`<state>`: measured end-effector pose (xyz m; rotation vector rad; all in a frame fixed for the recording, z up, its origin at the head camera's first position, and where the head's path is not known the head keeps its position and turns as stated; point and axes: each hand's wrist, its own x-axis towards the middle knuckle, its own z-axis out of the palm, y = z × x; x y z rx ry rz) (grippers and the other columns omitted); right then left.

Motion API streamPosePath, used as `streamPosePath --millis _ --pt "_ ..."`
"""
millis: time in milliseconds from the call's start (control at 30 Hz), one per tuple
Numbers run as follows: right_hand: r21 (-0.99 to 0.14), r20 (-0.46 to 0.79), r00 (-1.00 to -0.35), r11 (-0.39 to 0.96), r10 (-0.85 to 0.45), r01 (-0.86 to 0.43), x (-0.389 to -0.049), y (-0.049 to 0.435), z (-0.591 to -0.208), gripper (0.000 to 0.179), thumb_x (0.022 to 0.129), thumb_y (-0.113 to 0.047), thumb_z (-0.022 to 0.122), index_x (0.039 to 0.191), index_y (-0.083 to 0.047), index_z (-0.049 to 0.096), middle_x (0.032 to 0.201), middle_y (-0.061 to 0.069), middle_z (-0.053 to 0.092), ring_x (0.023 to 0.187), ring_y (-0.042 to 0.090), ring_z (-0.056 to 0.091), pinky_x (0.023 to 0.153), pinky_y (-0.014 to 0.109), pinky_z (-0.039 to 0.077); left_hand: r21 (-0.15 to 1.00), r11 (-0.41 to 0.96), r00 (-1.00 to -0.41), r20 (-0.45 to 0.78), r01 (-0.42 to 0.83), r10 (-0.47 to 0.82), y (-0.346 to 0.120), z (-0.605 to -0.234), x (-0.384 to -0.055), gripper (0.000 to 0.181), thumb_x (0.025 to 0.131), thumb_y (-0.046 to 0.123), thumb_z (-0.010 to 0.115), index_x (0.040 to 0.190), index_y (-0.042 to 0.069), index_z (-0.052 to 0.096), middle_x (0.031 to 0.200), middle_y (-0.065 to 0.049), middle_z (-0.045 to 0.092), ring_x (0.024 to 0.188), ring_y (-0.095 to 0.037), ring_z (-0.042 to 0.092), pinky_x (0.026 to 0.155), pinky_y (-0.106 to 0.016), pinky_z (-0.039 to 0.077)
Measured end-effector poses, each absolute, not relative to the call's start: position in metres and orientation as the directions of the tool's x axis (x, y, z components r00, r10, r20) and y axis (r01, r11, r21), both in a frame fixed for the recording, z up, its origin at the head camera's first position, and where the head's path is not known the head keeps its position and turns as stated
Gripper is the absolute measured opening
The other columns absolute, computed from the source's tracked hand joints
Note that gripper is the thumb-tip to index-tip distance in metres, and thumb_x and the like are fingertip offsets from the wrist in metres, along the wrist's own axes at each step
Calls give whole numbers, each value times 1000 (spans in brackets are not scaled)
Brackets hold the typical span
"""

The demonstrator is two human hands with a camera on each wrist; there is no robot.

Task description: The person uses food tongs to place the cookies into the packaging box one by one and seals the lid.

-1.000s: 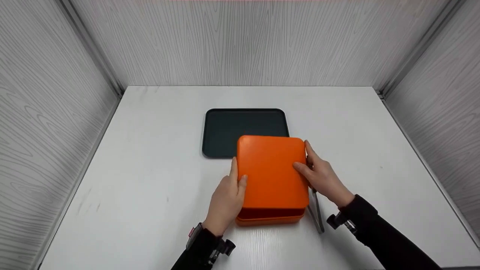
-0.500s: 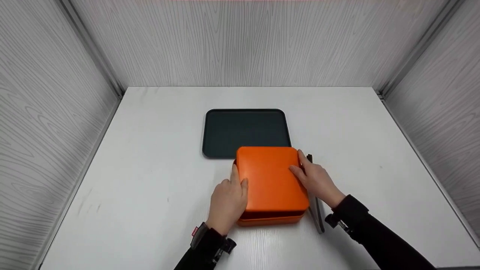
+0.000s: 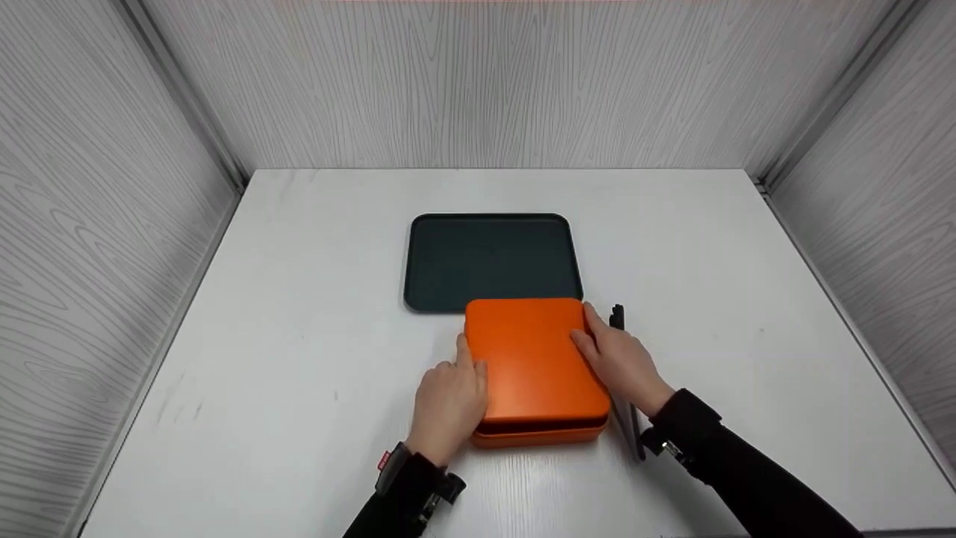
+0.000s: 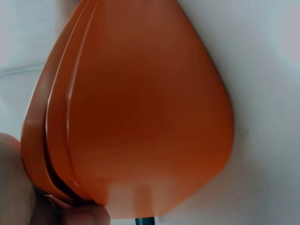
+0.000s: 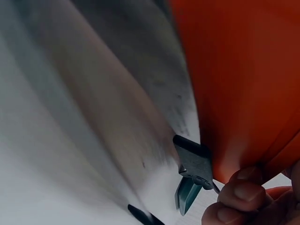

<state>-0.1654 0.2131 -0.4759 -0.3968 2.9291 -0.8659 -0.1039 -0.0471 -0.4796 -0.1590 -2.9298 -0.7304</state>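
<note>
An orange lid lies over an orange rectangular box, with a dark gap at the near edge. My left hand grips the lid's left side, thumb on top. On the opposite side my right hand holds the lid, its thumb also over the top. The left wrist view shows the lid slightly apart from the box wall, with fingertips right at the seam. Metal tongs with black tips lie along the box's right side, partly behind my right hand. The inside of the box is hidden.
A dark green tray lies just behind the box, close to the lid's far edge. Both rest on a white tabletop. Grey wood-grain panels enclose the table at the back and both sides.
Both hands have brought the lid down and nearer, onto the box; the gap at the near edge has narrowed. More of the tray and the tongs' black end now shows.
</note>
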Motion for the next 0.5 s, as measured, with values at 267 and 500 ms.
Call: streamPosePath --millis 267,500 --pt "-603 -69 -961 779 -266 -172 -165 217 -477 67 110 -36 44 161 2 23 159 23 39 140 36 48 115 54 40 522 846 -994 78 107 77 -48 -479 -105 59 108 32 47 149 -10 43 77 -20 67 73 -36 66 73 -50 56" --pt "-658 -125 -946 739 -300 -147 -163 222 -476 67 111 -31 44 162 2 16 163 22 31 146 35 39 119 54 33 646 761 -997 5 63 79 -53 -479 -105 59 107 32 47 155 -2 37 94 -23 72 79 -34 67 80 -52 54"
